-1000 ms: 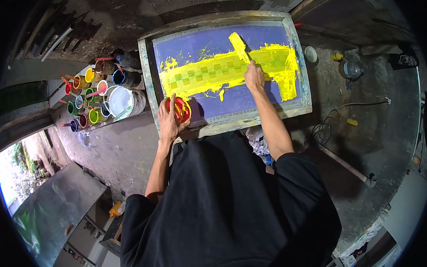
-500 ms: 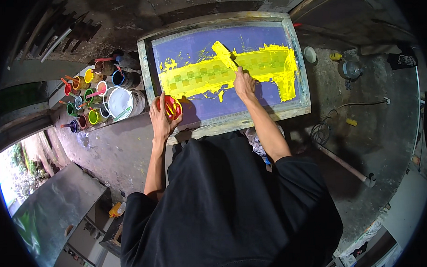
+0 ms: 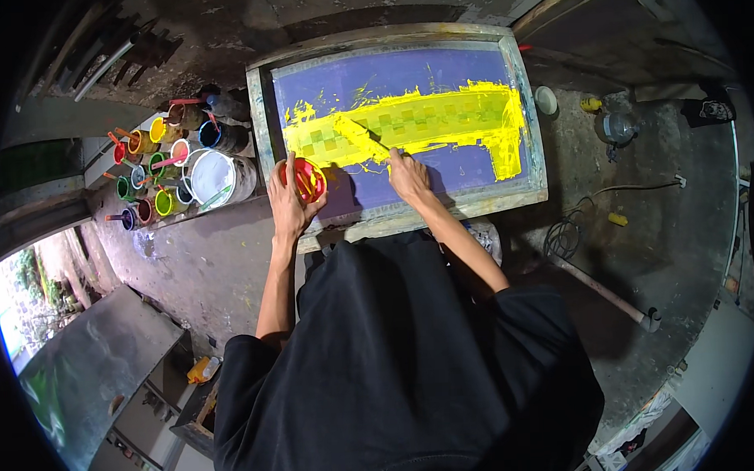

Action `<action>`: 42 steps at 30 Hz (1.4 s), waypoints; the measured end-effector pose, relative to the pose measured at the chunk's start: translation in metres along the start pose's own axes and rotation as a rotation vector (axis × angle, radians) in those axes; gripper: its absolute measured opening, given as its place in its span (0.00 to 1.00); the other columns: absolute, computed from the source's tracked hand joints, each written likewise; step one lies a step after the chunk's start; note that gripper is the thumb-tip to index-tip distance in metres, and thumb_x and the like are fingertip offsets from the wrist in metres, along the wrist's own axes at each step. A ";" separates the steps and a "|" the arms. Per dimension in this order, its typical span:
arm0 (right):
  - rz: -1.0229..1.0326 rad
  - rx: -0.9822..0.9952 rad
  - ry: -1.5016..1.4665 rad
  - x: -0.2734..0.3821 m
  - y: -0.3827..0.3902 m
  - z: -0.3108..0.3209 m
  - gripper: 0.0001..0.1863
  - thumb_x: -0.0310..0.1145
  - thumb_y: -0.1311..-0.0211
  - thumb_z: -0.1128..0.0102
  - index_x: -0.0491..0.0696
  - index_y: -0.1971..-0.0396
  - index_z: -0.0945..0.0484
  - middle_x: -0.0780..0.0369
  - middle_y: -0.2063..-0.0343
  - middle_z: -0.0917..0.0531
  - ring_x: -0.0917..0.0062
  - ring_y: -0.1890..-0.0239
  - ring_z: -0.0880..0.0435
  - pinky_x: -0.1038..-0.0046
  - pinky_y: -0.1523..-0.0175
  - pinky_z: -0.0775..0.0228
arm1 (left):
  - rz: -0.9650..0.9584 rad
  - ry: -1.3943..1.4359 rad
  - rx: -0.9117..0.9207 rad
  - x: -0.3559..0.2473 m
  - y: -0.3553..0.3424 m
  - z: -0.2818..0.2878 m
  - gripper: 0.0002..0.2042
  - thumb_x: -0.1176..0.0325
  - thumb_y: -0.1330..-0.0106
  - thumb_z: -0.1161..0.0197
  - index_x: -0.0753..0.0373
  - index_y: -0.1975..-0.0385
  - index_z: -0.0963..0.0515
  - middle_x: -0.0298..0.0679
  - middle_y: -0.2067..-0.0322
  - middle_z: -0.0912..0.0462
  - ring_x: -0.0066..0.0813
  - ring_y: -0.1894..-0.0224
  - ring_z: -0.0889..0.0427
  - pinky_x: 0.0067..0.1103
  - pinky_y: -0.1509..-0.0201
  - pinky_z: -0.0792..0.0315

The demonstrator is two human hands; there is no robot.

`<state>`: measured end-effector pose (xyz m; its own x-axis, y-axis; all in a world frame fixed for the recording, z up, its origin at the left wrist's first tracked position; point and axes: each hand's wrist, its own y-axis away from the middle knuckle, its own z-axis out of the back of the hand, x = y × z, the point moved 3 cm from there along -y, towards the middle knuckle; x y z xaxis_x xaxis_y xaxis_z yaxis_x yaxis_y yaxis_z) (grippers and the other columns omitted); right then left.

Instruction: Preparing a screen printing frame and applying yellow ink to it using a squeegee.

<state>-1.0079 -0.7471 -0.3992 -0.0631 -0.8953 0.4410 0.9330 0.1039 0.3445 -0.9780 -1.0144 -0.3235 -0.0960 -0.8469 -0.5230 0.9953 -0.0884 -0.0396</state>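
Note:
A wooden-framed printing screen (image 3: 471, 66) with purple mesh lies before me, a broad yellow ink band (image 3: 464, 108) running across it. A row of darker checks shows through the ink. My right hand (image 3: 409, 176) is closed round the handle of a squeegee (image 3: 359, 136), whose ink-coated blade rests at a slant on the left half of the band. At the screen's lower left corner, my left hand (image 3: 291, 204) grips a red tub (image 3: 312, 181) with yellow ink inside. Its fingers wrap the tub's left side and rim.
Several paint pots with stirring sticks stand at the left, beside a large white bucket (image 3: 217, 179). To the right on the floor lie a coiled hose (image 3: 564, 237), a pipe (image 3: 603, 292) and a clear round jug (image 3: 618, 127). A dark sheet-topped table (image 3: 107, 353) stands lower left.
My right hand has drawn the squeegee leftward and slightly toward me along the yellow band. The left hand still holds the red tub at almost the same place.

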 end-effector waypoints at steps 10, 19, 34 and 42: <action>-0.501 -0.318 -0.050 -0.099 0.047 0.037 0.12 0.33 0.33 0.49 0.45 0.54 0.27 0.46 0.71 0.17 0.45 0.66 0.18 0.47 0.62 0.28 | -0.215 -0.019 -0.037 -0.018 -0.095 -0.013 0.50 0.55 0.56 0.23 0.57 0.30 0.43 0.54 0.40 0.34 0.56 0.39 0.33 0.42 0.37 0.35; -0.378 -0.168 -0.030 -0.087 0.048 0.010 0.10 0.30 0.34 0.48 0.42 0.56 0.29 0.44 0.71 0.17 0.44 0.65 0.18 0.47 0.61 0.28 | -0.444 -0.090 0.109 -0.064 -0.247 -0.093 0.54 0.50 0.58 0.22 0.56 0.29 0.46 0.53 0.40 0.34 0.55 0.37 0.35 0.42 0.33 0.41; -0.249 -0.015 0.009 -0.066 0.045 -0.002 0.11 0.30 0.32 0.52 0.42 0.54 0.29 0.43 0.76 0.19 0.43 0.69 0.18 0.46 0.64 0.28 | -0.511 -0.230 0.334 -0.095 -0.288 -0.160 0.56 0.44 0.57 0.23 0.55 0.28 0.49 0.53 0.35 0.38 0.52 0.31 0.41 0.43 0.28 0.46; -0.165 0.040 0.073 -0.043 0.049 -0.008 0.13 0.31 0.32 0.52 0.43 0.50 0.31 0.43 0.74 0.18 0.45 0.67 0.17 0.47 0.65 0.27 | -0.577 -0.123 0.036 -0.091 -0.257 -0.140 0.47 0.45 0.47 0.29 0.58 0.30 0.44 0.53 0.34 0.38 0.53 0.32 0.40 0.44 0.28 0.47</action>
<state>-0.9565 -0.7070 -0.4078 -0.1867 -0.9305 0.3152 0.8972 -0.0308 0.4406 -1.2234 -0.8411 -0.3847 -0.6249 -0.7110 -0.3225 0.7807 -0.5688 -0.2587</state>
